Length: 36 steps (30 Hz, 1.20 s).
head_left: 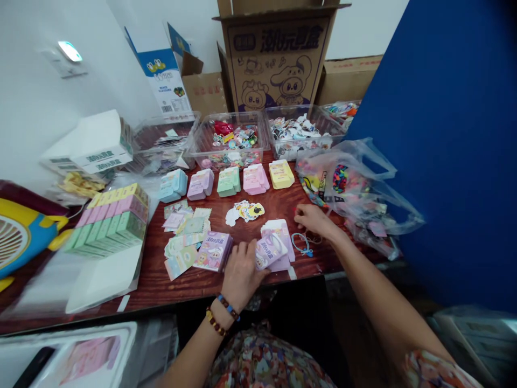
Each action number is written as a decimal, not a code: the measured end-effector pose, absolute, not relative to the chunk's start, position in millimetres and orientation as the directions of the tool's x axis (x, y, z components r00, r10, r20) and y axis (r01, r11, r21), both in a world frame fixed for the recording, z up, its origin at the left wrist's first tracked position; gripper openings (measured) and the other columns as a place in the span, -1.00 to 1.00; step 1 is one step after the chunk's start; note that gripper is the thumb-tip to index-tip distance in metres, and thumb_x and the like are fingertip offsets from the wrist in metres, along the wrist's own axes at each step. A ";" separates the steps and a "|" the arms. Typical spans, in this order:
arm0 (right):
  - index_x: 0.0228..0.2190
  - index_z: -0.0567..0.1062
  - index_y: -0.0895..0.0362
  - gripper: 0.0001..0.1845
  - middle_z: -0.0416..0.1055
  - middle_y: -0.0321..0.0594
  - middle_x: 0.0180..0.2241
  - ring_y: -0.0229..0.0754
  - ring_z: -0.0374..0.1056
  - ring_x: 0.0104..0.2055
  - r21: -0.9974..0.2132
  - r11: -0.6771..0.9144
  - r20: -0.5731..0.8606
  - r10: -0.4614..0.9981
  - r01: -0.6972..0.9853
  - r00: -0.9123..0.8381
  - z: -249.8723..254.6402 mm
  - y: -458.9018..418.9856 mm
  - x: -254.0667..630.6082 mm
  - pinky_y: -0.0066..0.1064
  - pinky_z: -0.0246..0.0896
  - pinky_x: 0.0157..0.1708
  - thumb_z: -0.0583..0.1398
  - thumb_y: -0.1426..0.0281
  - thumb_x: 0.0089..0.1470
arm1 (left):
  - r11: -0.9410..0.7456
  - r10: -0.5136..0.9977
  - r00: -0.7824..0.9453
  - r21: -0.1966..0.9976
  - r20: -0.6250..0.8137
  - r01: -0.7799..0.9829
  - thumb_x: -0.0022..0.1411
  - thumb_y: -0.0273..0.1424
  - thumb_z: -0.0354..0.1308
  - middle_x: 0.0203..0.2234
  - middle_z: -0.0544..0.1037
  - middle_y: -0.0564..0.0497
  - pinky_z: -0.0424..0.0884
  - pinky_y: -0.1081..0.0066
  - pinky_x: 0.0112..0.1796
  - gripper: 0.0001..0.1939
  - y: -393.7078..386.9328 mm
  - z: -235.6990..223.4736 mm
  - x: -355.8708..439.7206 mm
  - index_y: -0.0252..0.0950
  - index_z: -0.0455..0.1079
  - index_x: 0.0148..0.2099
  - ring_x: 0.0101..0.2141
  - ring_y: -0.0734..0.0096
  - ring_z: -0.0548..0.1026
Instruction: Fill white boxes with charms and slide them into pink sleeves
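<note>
My left hand, with bead bracelets at the wrist, lies near the table's front edge and grips a small purple box at its left side. My right hand rests further right with its fingers curled over something small and red that I cannot make out. A blue hair tie lies just below that hand. A stack of purple flat packs sits left of my left hand, and cartoon stickers lie beyond it.
Pastel box stacks form a row mid-table before clear bins of trinkets. A tray of colored flat boxes stands left, a plastic bag right against a blue panel. Cardboard cartons line the back.
</note>
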State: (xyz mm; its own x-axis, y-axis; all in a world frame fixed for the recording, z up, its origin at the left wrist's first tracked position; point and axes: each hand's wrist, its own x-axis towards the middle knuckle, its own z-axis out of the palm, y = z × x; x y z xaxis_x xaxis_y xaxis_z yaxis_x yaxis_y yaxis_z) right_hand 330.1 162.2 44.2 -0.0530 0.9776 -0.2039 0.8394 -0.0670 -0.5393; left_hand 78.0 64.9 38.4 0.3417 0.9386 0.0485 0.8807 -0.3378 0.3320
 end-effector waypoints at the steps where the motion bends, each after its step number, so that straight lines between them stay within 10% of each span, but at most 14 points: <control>1: -0.34 0.44 0.16 -0.86 0.53 -0.20 -0.48 -0.24 0.46 -0.51 -0.630 -0.074 -0.181 0.982 0.773 -0.054 46.0 153.8 330.7 -0.54 0.15 -0.58 0.09 0.41 0.08 | -0.346 0.934 0.355 0.343 0.040 0.873 0.09 -0.31 0.36 -0.08 0.38 -0.16 0.38 0.11 -0.03 -0.26 64.8 37.6 78.4 -0.38 0.13 0.24 -0.08 0.08 0.35; 7: -0.47 0.36 0.12 -0.73 0.52 -0.23 -0.38 -0.22 0.45 -0.41 -0.986 -0.081 -0.106 0.980 0.146 -0.171 53.2 109.9 316.8 -0.53 0.21 -0.59 0.25 0.19 -0.05 | -0.330 0.941 0.323 0.473 0.100 0.817 0.11 -0.35 0.35 -0.04 0.36 -0.13 0.35 0.13 0.01 -0.27 69.5 31.4 82.6 -0.29 0.10 0.24 -0.05 0.12 0.34; 26: -0.40 0.31 0.12 -0.71 0.54 -0.21 -0.32 -0.25 0.49 -0.46 -0.945 -0.181 -0.125 0.970 -0.272 -0.208 83.4 103.4 289.0 -0.55 0.32 -0.64 0.29 0.23 -0.04 | -0.333 0.942 0.267 0.653 0.202 0.680 0.11 -0.31 0.34 -0.04 0.38 -0.07 0.35 0.12 0.03 -0.32 66.5 22.4 81.3 -0.20 0.14 0.21 -0.01 0.14 0.37; 36: -0.42 0.31 0.11 -0.73 0.54 -0.24 -0.38 -0.17 0.53 -0.39 -0.956 -0.225 -0.179 0.957 -0.191 -0.228 97.4 103.2 280.8 -0.43 0.44 -0.52 0.29 0.26 -0.07 | -0.313 0.940 0.290 0.797 0.181 0.517 0.09 -0.33 0.36 0.08 0.38 -0.11 0.29 0.08 0.12 -0.29 69.2 11.4 85.6 -0.20 0.12 0.22 0.10 0.12 0.37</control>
State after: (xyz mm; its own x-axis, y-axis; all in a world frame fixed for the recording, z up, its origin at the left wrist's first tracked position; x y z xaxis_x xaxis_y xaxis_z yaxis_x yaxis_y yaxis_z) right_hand 280.8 103.2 97.4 -0.2279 0.9570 -0.1794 -0.1910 -0.2246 -0.9556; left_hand 85.6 69.2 11.4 0.2903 0.9397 0.1809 0.5165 -0.3130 0.7970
